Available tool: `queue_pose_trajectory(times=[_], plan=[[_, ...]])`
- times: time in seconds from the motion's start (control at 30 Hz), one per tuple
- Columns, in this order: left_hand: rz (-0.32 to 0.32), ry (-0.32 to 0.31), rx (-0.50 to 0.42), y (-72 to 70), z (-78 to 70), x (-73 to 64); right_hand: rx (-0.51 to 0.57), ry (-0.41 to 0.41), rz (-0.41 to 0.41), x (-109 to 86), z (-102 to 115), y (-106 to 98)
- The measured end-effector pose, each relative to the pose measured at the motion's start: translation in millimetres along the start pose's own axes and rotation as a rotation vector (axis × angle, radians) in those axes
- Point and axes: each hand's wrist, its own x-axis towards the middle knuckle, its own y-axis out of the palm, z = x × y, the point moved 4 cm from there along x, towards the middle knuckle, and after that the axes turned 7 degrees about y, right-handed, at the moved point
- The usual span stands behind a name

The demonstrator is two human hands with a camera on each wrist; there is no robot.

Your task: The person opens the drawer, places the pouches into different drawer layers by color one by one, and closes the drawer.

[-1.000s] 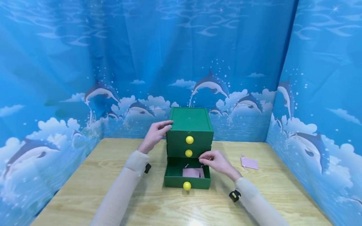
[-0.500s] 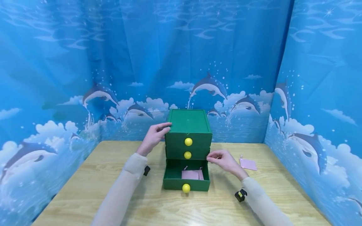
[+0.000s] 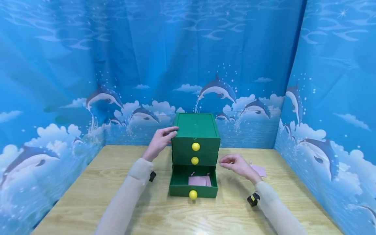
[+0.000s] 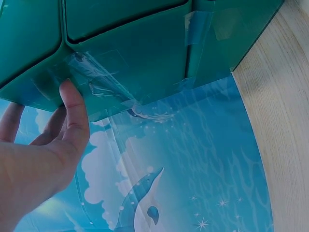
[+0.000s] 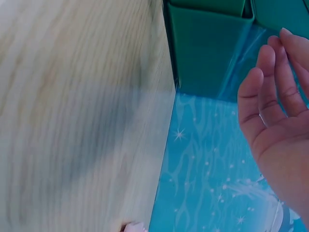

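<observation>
A green drawer cabinet (image 3: 195,125) with yellow ball knobs stands on the table. Its bottom drawer (image 3: 180,191) is pulled out, while the two above are in. Inside lie pink drawstring pouches (image 3: 196,181), one overlapping another. My left hand (image 3: 158,140) touches the cabinet's upper left edge; in the left wrist view a fingertip (image 4: 67,86) lies against the taped side. To the right of the cabinet, my right hand (image 3: 237,164) hovers with nothing in it, fingers loosely bent and the thumb close to the index finger.
Another pink pouch (image 3: 260,171) lies on the wooden table (image 3: 117,182), partly behind my right hand in the head view. Blue curtains (image 3: 152,65) printed with dolphins hang behind the table and along its sides.
My right hand has moved from over the open drawer outward to the right, away from the cabinet. My left hand keeps its place at the cabinet edge.
</observation>
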Motion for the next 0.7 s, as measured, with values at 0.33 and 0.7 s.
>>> queue_pose_trajectory(times=[0.33,0.7], plan=[[-0.006,-0.008,-0.001,0.5,-0.7,0.6,-0.030,0.036,0.127,-1.8,-14.8,-14.6],[-0.002,-0.004,0.000,0.4,-0.4,0.6,-0.081,0.049,0.179,-5.6,-32.3,-34.8]])
